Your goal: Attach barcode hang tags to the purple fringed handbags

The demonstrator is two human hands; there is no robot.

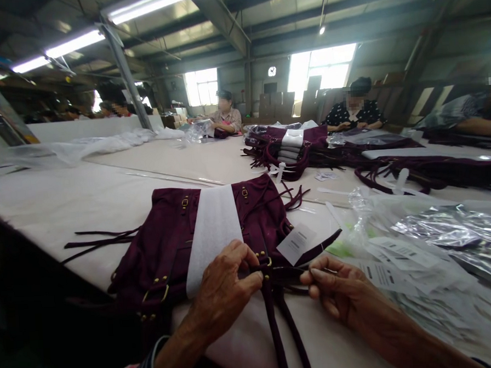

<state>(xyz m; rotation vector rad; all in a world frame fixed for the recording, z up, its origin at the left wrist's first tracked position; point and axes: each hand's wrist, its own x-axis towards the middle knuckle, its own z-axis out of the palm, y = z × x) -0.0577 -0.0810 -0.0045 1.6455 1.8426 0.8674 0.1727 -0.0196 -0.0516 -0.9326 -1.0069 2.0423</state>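
We see both hands closed on 1 thin dark strap (283, 272) of a plum suede bag (166, 248). The left hand (226, 286) pinches it, thumb and fingertips pressed together, right beside a small gold ring (267, 261). The right hand (337, 289) pinches the same strap a little further along, so a short taut stretch runs between the 2 grips.

The bag lies flat on the pale table (65, 199), spreading away from the left grip, with a white wrap band (213, 229) across its middle just beyond the left knuckles. A white hang tag (297, 243) sits just beyond the taut stretch, between the 2 hands. 2 long straps (277, 325) fall from under the grips toward the person. On the outer side of the right grip lie printed paper slips (398, 264) and crinkled clear plastic bags (449, 228). Well beyond both grips more plum bags (293, 143) are heaped, and other people sit at the far edge.

We judge the hold to be slight. The strap is narrow and only fingertips have it, so it could slip free. A hard pull could strain the ring's fixing, or drag the bag and shift the wrap band. The tag is near enough to get caught in the strap. We cannot tell whether the strap passes through the ring.
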